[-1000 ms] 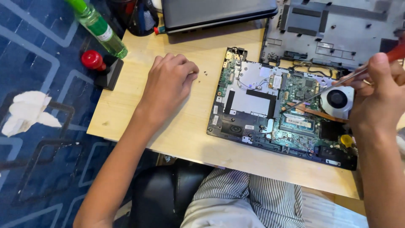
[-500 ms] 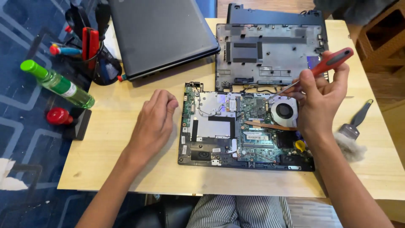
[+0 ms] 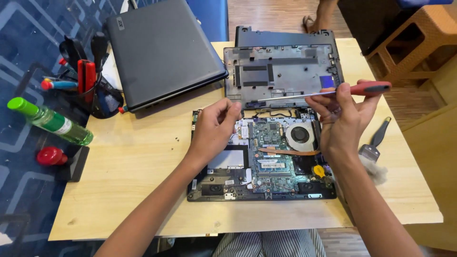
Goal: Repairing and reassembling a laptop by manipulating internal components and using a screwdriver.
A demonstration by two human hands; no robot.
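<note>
Screwdriver: red handle, thin steel shaft, gripped by right hand.

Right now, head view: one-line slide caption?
Right hand holds a red-handled screwdriver level above an opened laptop; left hand rests curled on its board.

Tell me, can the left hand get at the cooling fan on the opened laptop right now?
Probably yes. The left hand hovers loosely curled over the board's left part, and the fan lies uncovered to its right. The screwdriver in the right hand crosses above, not over it.
</note>
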